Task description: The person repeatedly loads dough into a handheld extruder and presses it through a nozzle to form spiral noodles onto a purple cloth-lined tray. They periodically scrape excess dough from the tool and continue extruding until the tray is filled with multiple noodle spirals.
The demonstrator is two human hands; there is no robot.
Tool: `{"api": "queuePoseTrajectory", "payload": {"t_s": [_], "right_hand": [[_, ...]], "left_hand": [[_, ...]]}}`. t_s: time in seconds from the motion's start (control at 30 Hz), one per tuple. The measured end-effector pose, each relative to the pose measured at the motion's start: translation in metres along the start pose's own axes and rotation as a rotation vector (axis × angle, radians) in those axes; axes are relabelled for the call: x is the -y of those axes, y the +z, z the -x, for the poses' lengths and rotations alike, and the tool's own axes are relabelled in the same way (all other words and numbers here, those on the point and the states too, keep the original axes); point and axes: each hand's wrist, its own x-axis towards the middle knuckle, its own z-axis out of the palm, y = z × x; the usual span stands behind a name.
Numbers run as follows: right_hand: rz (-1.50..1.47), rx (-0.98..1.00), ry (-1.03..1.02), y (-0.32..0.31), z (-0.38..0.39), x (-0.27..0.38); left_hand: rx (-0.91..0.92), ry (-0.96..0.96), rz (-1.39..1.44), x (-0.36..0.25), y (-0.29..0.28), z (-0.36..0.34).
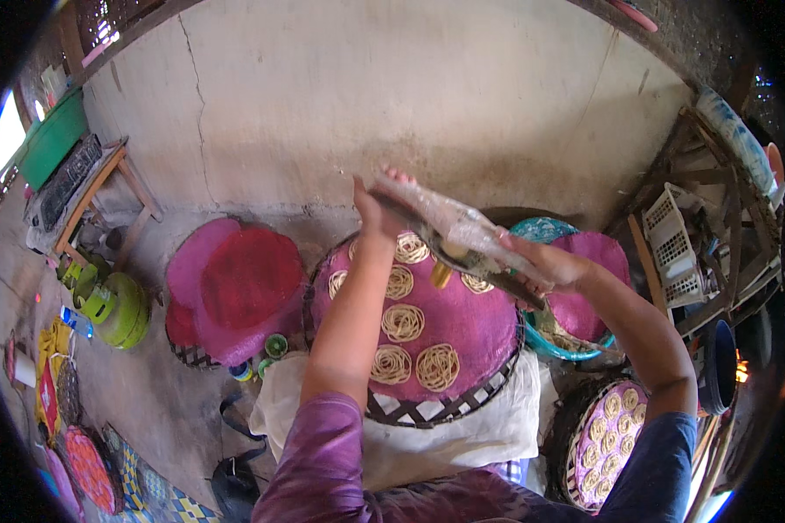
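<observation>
My left hand (pixel 377 207) and my right hand (pixel 545 263) grip opposite ends of a long hand press (pixel 467 225), its top wrapped in clear plastic. It slants down to the right above a round woven tray (pixel 410 411) lined with pink-purple cloth. From the press's underside a brass-coloured cylinder (pixel 442 274) points down. Several coiled nests of pale noodle-like strands (pixel 402 322) lie apart on the cloth. The press and my forearms hide part of the tray. The fingers of my left hand are partly hidden behind the press end.
At right stand a teal basin (pixel 541 228) with pink cloth and a second tray of coiled nests (pixel 609 436). Pink and red cloth-covered trays (pixel 251 279) lie left, near a green gas cylinder (pixel 120 309). A wooden rack with a white basket (pixel 672 240) stands far right, near a flame (pixel 741 368).
</observation>
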Motion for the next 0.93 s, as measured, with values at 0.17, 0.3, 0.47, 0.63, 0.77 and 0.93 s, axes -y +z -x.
{"api": "queuePoseTrajectory", "payload": {"t_s": [0.17,0.3,0.47,0.63,0.77,0.93], "right_hand": [[0.283,-0.003,0.078,-0.009,-0.029,0.004],[0.037,0.005,-0.009,-0.001,-0.018,-0.001],[0.242,-0.017,0.066,-0.023,-0.005,0.011],[0.152,-0.186,0.030,0.000,-0.016,-0.002],[0.092,-0.078,0.074,-0.005,0.004,-0.008],[0.217,-0.133,0.048,-0.022,-0.016,-0.035]], "left_hand": [[0.031,0.013,0.093,-0.018,-0.031,-0.003],[0.004,0.030,0.022,-0.027,-0.006,0.004],[-0.088,0.052,0.043,-0.005,0.015,0.008],[-0.087,0.104,-0.114,-0.017,0.035,0.010],[-0.119,0.054,-0.076,-0.004,0.026,0.026],[-0.088,0.006,-0.040,0.012,-0.006,0.002]]}}
